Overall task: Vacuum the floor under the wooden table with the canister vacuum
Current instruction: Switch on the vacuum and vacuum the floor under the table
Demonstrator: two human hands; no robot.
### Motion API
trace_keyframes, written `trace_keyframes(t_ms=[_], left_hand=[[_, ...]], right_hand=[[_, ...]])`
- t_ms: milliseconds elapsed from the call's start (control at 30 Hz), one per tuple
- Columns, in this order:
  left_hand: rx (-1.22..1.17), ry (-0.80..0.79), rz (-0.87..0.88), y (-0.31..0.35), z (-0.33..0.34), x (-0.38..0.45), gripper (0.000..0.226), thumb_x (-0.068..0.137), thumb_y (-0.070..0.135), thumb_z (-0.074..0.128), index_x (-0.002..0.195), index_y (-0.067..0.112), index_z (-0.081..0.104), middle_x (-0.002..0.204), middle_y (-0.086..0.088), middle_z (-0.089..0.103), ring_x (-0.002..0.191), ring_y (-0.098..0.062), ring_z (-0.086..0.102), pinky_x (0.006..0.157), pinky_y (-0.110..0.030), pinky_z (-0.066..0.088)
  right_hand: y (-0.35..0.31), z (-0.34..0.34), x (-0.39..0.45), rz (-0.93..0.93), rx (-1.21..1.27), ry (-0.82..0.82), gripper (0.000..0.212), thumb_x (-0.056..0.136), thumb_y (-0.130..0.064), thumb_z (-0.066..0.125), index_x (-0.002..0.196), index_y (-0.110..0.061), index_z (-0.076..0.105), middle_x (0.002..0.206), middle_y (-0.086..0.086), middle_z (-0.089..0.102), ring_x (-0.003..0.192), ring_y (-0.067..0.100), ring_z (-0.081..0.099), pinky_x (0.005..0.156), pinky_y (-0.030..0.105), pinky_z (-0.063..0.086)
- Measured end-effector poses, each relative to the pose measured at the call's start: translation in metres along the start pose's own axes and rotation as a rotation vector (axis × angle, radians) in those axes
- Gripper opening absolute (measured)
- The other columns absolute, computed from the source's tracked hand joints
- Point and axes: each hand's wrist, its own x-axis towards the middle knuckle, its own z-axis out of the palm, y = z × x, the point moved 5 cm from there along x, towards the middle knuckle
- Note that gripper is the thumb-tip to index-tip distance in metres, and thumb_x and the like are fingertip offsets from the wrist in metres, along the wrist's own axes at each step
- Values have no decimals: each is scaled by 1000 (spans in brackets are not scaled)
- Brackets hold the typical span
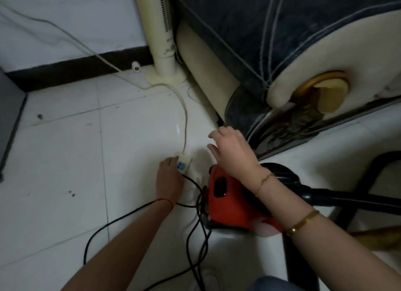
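Observation:
A red canister vacuum (pixel 230 206) sits on the white tiled floor at lower centre, its black hose (pixel 351 200) running off to the right. Its black power cord (pixel 138 210) loops over the floor and leads to a white extension socket (pixel 183 163). My left hand (pixel 168 177) rests on that socket from the left, fingers curled at its edge; whether it grips the plug is hidden. My right hand (pixel 232 151) hovers above the vacuum's front with fingers spread, holding nothing.
A cream tower fan (pixel 161 36) stands against the wall, its pale cable (pixel 185 119) trailing to the socket. A dark blue and cream sofa (pixel 293 51) fills the upper right. A grey cabinet edge (pixel 9 117) is at the left.

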Motion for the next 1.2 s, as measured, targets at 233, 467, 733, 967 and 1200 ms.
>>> trace_keyframes(t_ms=[233,467,733,967,1200], left_hand=[[-233,-46,353,136,-8,-7,44,83,7,41,123,5,59,121,-10,60,117,-24,52,101,-21,32],[-112,-119,324,173,-6,-36,40,89,4,45,128,5,55,127,-12,57,122,-25,47,105,-32,35],[-22,-223,231,134,10,-94,47,87,5,44,134,3,45,127,-16,53,116,-29,49,101,-36,41],[5,-307,128,117,22,-106,45,89,4,39,134,3,42,121,-10,53,111,-26,49,96,-36,45],[66,-294,82,101,30,-95,55,92,8,37,146,2,28,139,-15,42,125,-31,42,102,-40,42]], right_hand=[[83,-68,-72,246,-35,26,26,92,-28,52,113,-13,58,105,8,58,101,29,52,87,39,40],[135,-82,-148,430,-10,-21,26,93,-25,51,115,-13,58,106,7,60,102,27,52,88,37,44],[113,-48,-179,324,144,-238,60,90,-45,55,142,-20,37,136,1,48,123,22,43,104,34,36],[107,-45,-162,435,182,-71,34,90,-25,60,122,-19,58,114,3,61,103,25,60,85,32,48],[103,-39,-142,419,202,-74,31,88,-23,62,118,-14,60,108,6,61,100,27,60,85,35,50]])
